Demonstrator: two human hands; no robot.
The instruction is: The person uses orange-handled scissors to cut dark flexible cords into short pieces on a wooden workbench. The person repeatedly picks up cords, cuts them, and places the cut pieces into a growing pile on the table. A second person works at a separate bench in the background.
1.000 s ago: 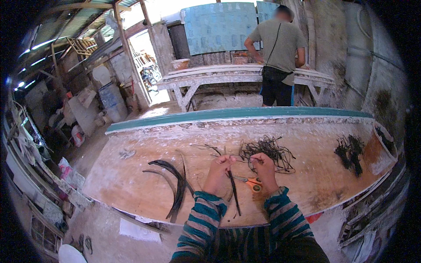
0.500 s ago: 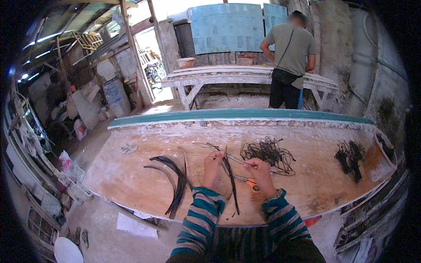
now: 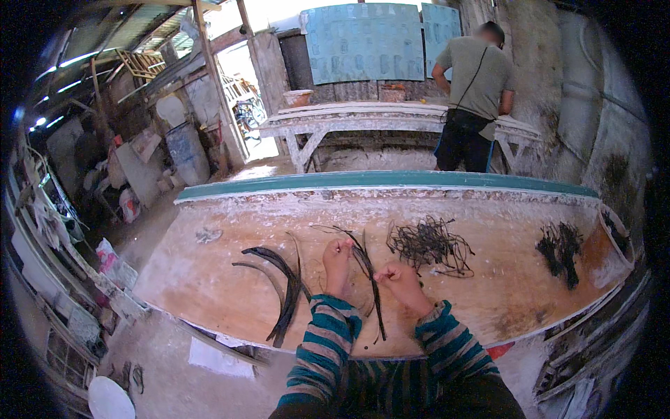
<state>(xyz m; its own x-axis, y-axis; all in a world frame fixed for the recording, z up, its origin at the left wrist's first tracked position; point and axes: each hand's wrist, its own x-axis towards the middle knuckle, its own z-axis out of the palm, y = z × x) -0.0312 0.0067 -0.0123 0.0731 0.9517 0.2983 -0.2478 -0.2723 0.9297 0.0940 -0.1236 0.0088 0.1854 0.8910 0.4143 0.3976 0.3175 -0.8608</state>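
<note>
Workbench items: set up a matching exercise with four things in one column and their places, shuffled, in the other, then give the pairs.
Things:
1. curved dark strips
2. tangled wire pile
3. small dark clump
4. long dark strip

Places:
A. between the left hand and right hand
B. far right of the workbench, near the bucket
C. left of the hands
D. just right of the hands, mid-bench

Pairs: 1-C, 2-D, 3-B, 4-A

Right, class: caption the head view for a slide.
Both hands, left hand and right hand, grip dark thin strips over a dusty wooden workbench.
</note>
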